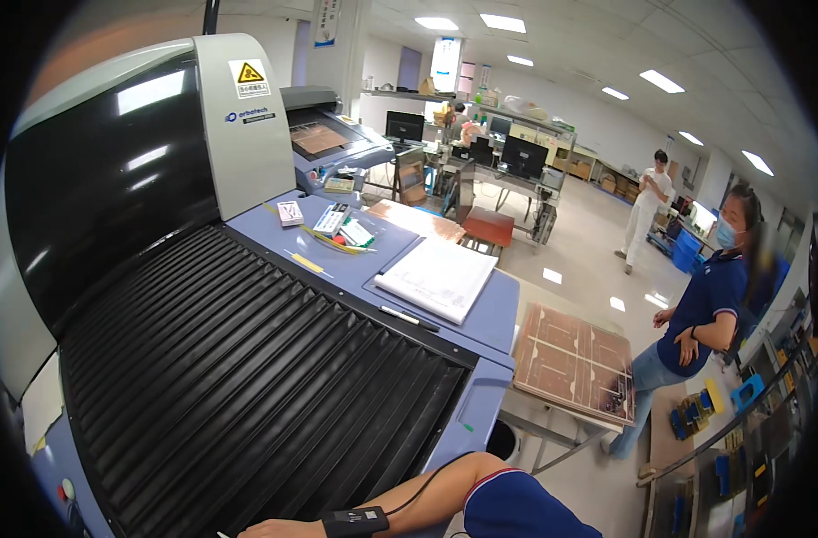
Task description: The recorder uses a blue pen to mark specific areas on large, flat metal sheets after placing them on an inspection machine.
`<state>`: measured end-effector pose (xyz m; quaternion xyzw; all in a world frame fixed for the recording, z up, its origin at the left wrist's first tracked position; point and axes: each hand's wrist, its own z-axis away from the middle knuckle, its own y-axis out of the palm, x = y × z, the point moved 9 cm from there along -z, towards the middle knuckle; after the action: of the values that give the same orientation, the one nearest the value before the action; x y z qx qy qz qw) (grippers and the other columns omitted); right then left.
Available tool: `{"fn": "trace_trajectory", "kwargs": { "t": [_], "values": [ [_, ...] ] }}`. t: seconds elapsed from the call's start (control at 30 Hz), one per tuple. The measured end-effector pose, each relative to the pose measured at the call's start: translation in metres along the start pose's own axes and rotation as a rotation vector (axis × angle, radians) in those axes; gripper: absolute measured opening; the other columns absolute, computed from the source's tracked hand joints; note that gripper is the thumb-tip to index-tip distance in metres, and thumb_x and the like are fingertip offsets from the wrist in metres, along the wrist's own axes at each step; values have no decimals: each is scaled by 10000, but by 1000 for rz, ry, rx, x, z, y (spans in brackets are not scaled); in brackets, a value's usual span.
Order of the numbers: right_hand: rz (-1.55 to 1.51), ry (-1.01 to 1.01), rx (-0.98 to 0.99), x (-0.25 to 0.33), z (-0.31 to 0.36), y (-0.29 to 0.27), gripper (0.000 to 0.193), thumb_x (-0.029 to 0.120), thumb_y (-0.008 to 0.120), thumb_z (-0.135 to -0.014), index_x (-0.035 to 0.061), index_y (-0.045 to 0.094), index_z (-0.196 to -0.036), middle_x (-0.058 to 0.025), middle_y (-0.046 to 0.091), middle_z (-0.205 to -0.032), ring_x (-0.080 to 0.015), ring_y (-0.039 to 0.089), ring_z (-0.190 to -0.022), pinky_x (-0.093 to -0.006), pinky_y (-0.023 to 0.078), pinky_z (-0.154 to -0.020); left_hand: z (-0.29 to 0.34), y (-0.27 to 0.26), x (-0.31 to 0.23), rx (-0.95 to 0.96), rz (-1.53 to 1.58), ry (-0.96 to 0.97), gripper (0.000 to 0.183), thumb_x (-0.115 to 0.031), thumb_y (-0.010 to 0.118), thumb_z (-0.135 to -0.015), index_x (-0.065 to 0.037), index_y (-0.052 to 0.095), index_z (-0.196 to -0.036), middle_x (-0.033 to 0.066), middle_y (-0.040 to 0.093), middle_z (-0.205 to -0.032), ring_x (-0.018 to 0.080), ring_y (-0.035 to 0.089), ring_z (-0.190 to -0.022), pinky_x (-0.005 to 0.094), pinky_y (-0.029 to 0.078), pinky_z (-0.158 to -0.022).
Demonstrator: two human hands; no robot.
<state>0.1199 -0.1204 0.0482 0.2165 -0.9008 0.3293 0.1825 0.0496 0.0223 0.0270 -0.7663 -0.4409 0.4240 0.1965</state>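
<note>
My right arm comes in at the lower edge in a dark blue sleeve and stretches leftward over the near part of a black ribbed bellows cover [274,350]. Only the back of my right hand [283,529] shows; the picture's lower edge cuts off its fingers. A small white tip shows beside it, too little to name. Around the wrist is a black band with a box [355,521], and a thin black cable runs from it along the forearm. My left hand is out of view.
A blue-grey machine top beyond the cover carries an open notebook [437,276], a pen [400,315] and small boxes [333,220]. Copper-coloured panels [575,357] lie on a stand at right. A person in a blue shirt [709,300] stands beside it; another in white [649,206] is farther back.
</note>
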Motion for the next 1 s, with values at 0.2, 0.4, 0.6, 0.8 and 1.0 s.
{"fn": "trace_trajectory", "kwargs": {
  "t": [0.2,0.4,0.6,0.8,1.0],
  "values": [
    [7,0,-9,2,-1,-3,290,118,613,-953,-12,607,-1212,-197,672,-891,-372,655,-801,-434,537,-677,-2,1,-1,3,16,37,177,-72,785,-882,-39,701,-1034,126,696,-807,202,632,-608,305,511,-562],
    [16,-19,-85,-23,5,13,407,63,641,-871,-10,608,-1270,-102,658,-790,-279,651,-750,-398,557,-651,-5,3,-5,-26,59,68,163,-69,767,-901,-24,690,-1037,139,706,-791,201,662,-610,281,527,-569],
    [38,60,44,0,1,-7,319,112,632,-942,3,615,-1241,-179,669,-864,-336,645,-757,-408,527,-662,-10,5,-11,17,45,23,154,-33,743,-913,3,675,-1047,146,721,-799,190,687,-640,285,542,-592],
    [35,78,53,1,3,-5,319,99,633,-937,4,615,-1240,-184,675,-873,-336,658,-773,-403,536,-675,-11,3,-19,-13,64,105,98,-23,733,-917,2,690,-1001,148,716,-777,197,689,-620,282,543,-592],
    [40,72,53,0,2,-4,319,94,624,-941,-1,613,-1246,-186,685,-882,-346,655,-757,-407,541,-667,-17,0,-26,24,53,85,98,-9,729,-908,5,678,-991,153,713,-813,251,699,-644,323,550,-608]
  ]
}}
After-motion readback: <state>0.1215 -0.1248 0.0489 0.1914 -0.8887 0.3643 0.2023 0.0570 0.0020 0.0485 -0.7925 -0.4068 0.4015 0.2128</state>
